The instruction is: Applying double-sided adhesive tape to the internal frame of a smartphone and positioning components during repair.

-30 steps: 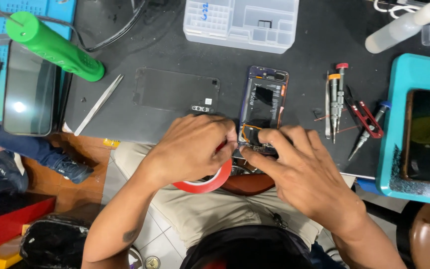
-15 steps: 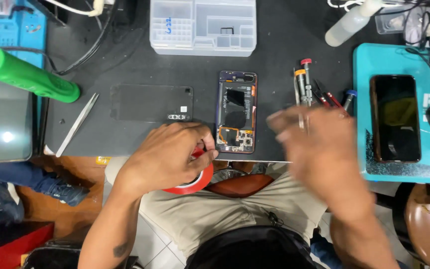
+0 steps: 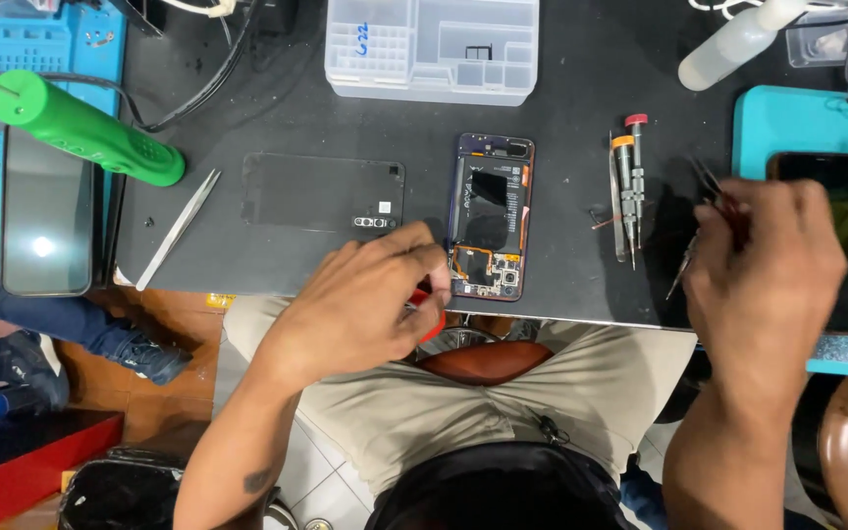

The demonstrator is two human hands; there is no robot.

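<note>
opened phone (image 3: pixel 490 216) lies just right of left grip (image 3: pixel 360 309), untouched.

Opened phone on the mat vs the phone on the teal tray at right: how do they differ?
The opened phone lies back-off, with its circuit board and orange flex showing; the phone on the teal tray is closed, showing only dark glass. The opened phone sits on the black mat in full view; the tray phone is partly covered by the right hand. Both lie flat, long axis pointing away from the person.

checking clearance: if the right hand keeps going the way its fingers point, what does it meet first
Probably the dark phone on the teal mat; the right hand already overlaps its edge, though height above it is unclear.
</note>
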